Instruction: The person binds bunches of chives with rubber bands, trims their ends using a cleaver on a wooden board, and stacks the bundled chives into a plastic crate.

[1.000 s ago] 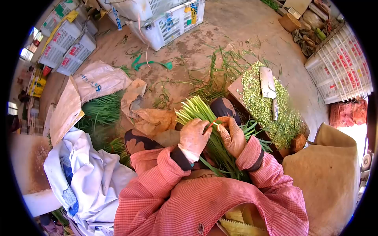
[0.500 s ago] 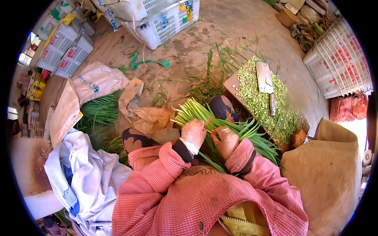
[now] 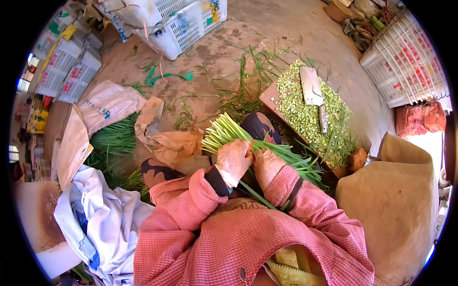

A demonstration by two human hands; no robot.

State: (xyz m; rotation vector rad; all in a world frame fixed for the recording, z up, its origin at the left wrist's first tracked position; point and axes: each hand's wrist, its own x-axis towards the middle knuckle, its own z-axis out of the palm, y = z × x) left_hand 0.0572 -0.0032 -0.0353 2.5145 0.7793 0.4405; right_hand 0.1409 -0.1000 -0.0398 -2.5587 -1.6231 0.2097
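Holding: a bundle of green stalks (image 3: 224, 131) lies across the person's lap, pale cut ends fanned toward the upper left, leafy tips running lower right past the knee
Left hand (image 3: 234, 159): gloved, fingers curled and pressed tight round the bundle just behind the cut ends
Right hand (image 3: 266, 162): gloved, closed round the same bundle right beside the left one, with a thin red band (image 3: 251, 144) showing between the two hands
Chopping board (image 3: 272, 95): on the ground just beyond the right knee, heaped with chopped green bits (image 3: 298, 107)
Cleaver (image 3: 312, 93): lying flat on top of the chopped bits, blade toward the far edge of the board
Loose stalks (image 3: 112, 140): a second green pile at the person's left, partly under brown paper sacks (image 3: 107, 102)
White crates (image 3: 181, 21): at the far edge of the dirt floor, with more at the far right (image 3: 405, 66)
White cloth (image 3: 107, 219): bunched near the left elbow
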